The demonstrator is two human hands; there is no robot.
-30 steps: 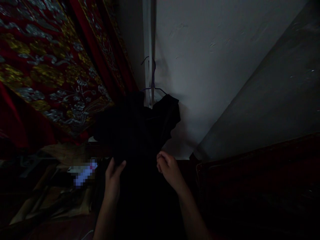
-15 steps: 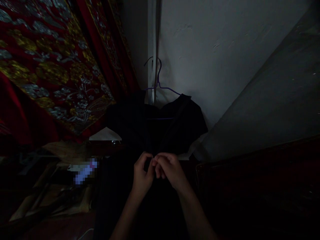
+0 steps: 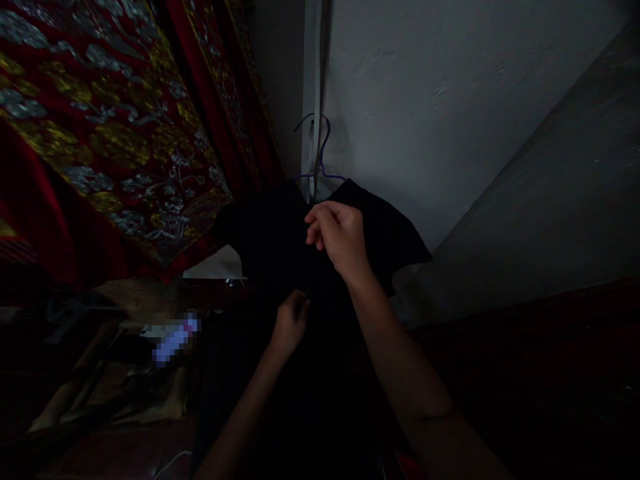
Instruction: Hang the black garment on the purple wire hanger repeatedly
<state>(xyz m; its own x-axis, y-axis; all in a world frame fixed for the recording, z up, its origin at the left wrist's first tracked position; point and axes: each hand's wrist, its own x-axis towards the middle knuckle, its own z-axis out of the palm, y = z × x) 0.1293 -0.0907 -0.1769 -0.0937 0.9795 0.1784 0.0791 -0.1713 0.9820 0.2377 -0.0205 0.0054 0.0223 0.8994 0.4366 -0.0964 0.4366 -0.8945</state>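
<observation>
A black short-sleeved garment [image 3: 270, 227] hangs on a thin purple wire hanger [image 3: 325, 150]. My right hand [image 3: 340, 233] is up at the neckline, fingers pinched at the top of the front seam on what looks like a zipper pull; the pull itself is too small and dark to make out. Lower down, my left hand [image 3: 291, 319] is closed on the cloth beside the same seam. The two front edges meet between my hands. Deep shadow hides most of the garment's lower part.
A red cloth with gold and silver embroidery [image 3: 120, 140] hangs at the left. Behind the hanger are a narrow pale strip [image 3: 311, 60] and a grey wall [image 3: 425, 127]. A wooden frame [image 3: 95, 353] stands lower left, with a blurred-out bluish item [image 3: 175, 340] near it.
My right hand has risen from beside my left hand to the neckline. The garment's open V front has come together. My left hand stays low on the cloth.
</observation>
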